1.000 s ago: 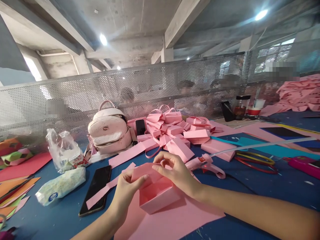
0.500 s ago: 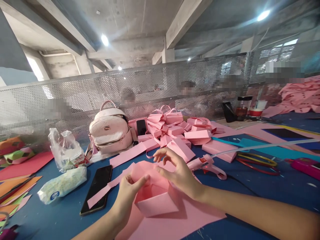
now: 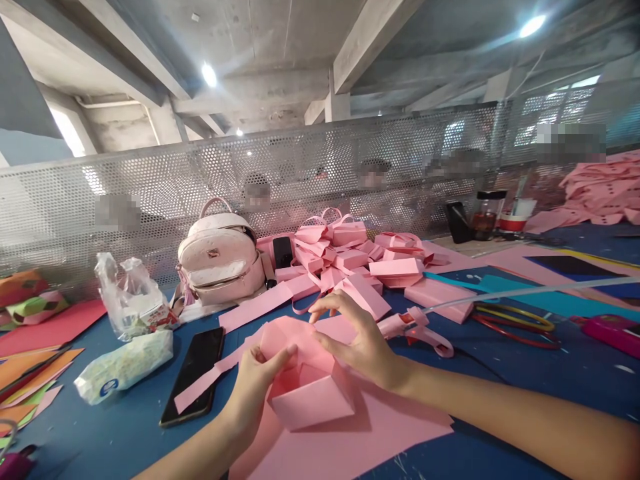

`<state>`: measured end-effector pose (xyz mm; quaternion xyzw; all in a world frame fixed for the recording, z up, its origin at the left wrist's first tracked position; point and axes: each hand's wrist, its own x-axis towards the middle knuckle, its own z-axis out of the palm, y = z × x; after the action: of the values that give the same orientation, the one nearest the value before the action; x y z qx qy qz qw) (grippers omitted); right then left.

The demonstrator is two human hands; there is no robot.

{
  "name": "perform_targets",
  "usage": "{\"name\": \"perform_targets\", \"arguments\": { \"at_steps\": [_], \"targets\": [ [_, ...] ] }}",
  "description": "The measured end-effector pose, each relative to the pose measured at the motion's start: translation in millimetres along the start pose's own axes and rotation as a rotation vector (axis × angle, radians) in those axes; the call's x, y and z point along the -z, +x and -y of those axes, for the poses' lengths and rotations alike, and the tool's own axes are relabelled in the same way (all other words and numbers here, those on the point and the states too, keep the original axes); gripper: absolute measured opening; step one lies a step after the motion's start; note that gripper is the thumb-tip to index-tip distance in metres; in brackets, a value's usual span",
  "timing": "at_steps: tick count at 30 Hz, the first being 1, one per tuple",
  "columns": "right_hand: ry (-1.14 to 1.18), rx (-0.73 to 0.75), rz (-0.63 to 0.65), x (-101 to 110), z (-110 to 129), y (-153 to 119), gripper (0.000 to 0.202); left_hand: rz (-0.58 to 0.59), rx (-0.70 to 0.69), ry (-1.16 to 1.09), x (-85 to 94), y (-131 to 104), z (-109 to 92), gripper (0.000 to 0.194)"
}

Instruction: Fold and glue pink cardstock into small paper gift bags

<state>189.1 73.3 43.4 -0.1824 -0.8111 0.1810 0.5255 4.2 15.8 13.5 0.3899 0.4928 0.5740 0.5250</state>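
A folded pink paper box [image 3: 314, 401] sits with its top open above a flat pink paper sheet [image 3: 395, 433]. My left hand [image 3: 263, 380] pinches the box's raised back flap between thumb and fingers. On the other side, my right hand [image 3: 357, 340] curves round the flap's right edge, its fingers apart and the thumb by the paper. Whether those fingertips touch the flap I cannot tell. Just beyond my right hand lies a pink glue gun [image 3: 415, 328] with a small red light. A narrow pink paper strip [image 3: 200, 388] runs left from the box over a black phone [image 3: 193, 373].
Behind the box, a heap of folded pink paper pieces [image 3: 350, 257] stands beside a pale pink backpack [image 3: 220, 257]. To the left are a tissue pack [image 3: 125, 367] and a plastic bag [image 3: 130, 297]. Coloured rings [image 3: 515, 323] lie right. A perforated metal screen [image 3: 300, 153] closes the back.
Both hands stay at the box in almost the same pose. The right hand's fingers have shifted slightly at the flap's edge, and the box sits a touch higher in view.
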Motion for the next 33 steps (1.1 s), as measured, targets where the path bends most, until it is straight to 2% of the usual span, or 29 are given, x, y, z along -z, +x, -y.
{"name": "perform_targets", "arguments": {
  "at_steps": [10, 18, 33],
  "targets": [
    [-0.051, 0.007, -0.001, 1.6, 3.7, 2.0, 0.019, 0.030, -0.008, -0.011, -0.6, 1.5, 1.7, 0.043],
    [-0.048, 0.034, 0.062, 2.3, 5.8, 2.1, 0.022, 0.064, -0.030, -0.011, -0.1, 0.3, 0.4, 0.042],
    [0.008, 0.007, 0.080, 2.9, 6.1, -0.2, 0.024, 0.086, -0.039, -0.014, 1.6, 0.8, 4.1, 0.045]
  ]
}}
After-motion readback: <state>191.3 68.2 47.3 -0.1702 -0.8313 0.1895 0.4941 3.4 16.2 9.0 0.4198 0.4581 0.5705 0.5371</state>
